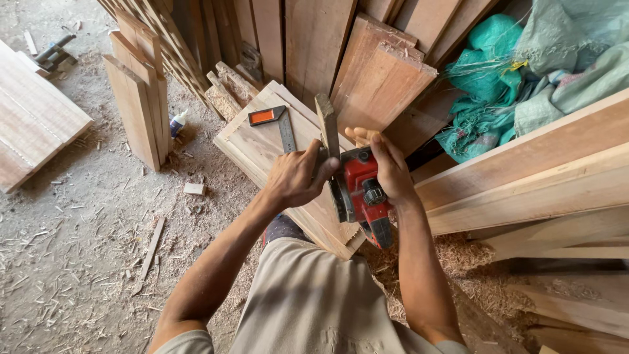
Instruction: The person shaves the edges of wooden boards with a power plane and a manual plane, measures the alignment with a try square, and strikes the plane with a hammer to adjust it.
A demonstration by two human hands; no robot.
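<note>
My left hand (296, 176) grips the lower end of a narrow wooden strip (326, 126) that stands nearly upright. My right hand (388, 164) is wrapped over a red and black power planer (362, 195), held against the strip's lower end. Both rest over a stack of flat wooden boards (252, 147) in front of my knees. A try square with an orange handle (274, 118) lies on the boards just left of the strip.
Planks lean against the wall behind (308, 39). Long boards (524, 177) lie at the right, teal sacks (498, 78) above them. Upright boards (141, 98), a small glue bottle (177, 122) and a wood offcut (194, 189) sit on the sawdust-covered floor at left.
</note>
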